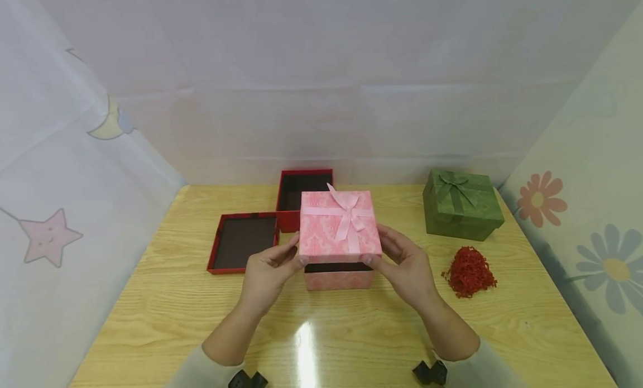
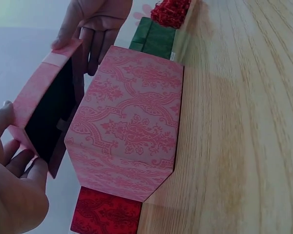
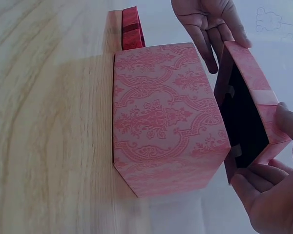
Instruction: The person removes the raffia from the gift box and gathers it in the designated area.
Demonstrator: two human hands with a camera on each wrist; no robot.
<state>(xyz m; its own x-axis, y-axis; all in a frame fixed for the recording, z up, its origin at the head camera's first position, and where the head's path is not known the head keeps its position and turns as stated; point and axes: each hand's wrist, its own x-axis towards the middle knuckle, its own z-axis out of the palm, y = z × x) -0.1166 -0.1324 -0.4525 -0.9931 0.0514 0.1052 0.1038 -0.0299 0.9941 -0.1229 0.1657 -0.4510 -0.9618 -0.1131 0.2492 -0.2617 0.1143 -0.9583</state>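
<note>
Between both hands is a pink box lid (image 1: 321, 231) with a ribbon bow, raised above its patterned pink box base (image 1: 339, 281). My left hand (image 1: 268, 273) grips the lid's left side, thumb at the front corner. On the opposite side my right hand (image 1: 409, 265) holds it the same way. Both wrist views show the lid's dark inside, tilted and apart from the base (image 2: 132, 107). The base stands upright on the table; the head view shows a strip of its dark interior below the lid.
Behind and left lie an uncovered red box (image 1: 289, 220) and its upturned red lid (image 1: 213, 248). At the back right stands a closed green box (image 1: 457, 226) with a bow. Red shredded paper (image 1: 470, 272) is heaped in front of it. White cloth walls enclose the wooden table (image 1: 166, 315).
</note>
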